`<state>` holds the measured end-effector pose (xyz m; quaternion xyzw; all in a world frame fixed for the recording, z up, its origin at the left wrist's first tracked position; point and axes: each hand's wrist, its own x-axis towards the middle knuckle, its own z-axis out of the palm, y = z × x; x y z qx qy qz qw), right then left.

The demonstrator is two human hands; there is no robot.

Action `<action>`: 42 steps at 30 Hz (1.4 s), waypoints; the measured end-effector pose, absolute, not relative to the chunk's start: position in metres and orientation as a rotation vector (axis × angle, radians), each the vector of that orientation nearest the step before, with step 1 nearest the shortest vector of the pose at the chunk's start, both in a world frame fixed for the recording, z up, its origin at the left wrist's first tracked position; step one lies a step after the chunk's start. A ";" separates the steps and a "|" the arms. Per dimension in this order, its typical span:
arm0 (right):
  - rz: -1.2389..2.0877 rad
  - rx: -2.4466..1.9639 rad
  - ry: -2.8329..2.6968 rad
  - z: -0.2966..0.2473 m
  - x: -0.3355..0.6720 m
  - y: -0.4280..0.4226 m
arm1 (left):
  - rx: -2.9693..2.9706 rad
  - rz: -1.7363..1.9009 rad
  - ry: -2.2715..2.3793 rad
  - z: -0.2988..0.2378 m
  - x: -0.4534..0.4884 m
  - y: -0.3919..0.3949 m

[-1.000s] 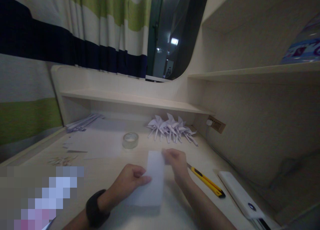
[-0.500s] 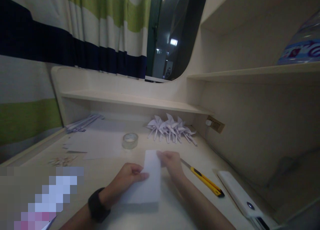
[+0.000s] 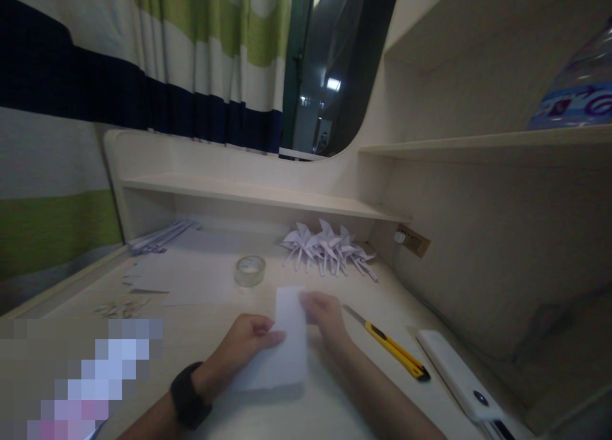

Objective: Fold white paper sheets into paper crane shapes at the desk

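A folded white sheet of paper lies on the pale desk in front of me. My left hand, with a dark band on the wrist, has its fingers curled and presses the paper's left edge. My right hand is closed in a pinch on the paper's upper right corner. A yellow utility knife with its blade out lies just right of my right forearm.
A roll of clear tape sits beyond the paper. Several folded white paper pinwheels are heaped under the low shelf. Loose sheets and paper strips lie at left. A white flat device rests at right, near a wall socket.
Both hands and the paper have shifted slightly left and nearer to me. The right hand has slid along the paper's top edge.
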<state>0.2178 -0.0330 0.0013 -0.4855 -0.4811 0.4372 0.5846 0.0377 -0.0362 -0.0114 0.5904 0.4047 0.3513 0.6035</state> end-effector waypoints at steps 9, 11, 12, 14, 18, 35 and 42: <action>0.905 -1.121 -1.126 0.004 0.214 -0.014 | 1.387 0.804 0.914 -0.020 0.036 -0.032; 0.929 -1.105 -1.124 0.003 0.217 -0.012 | 1.369 0.803 0.918 -0.020 0.035 -0.031; 0.952 -1.091 -1.120 0.002 0.218 -0.012 | 1.352 0.811 0.924 -0.019 0.035 -0.031; 1.020 -1.077 -1.117 -0.002 0.221 -0.012 | 1.306 0.828 0.928 -0.017 0.034 -0.031; 1.138 -1.133 -1.115 -0.015 0.219 -0.016 | 1.218 0.863 0.903 -0.014 0.035 -0.035; 0.948 -1.165 -1.100 -0.010 0.206 -0.027 | 1.288 0.884 0.926 -0.028 0.044 -0.039; 1.033 -1.132 -1.024 -0.011 0.203 -0.034 | 1.231 0.899 0.949 -0.028 0.045 -0.038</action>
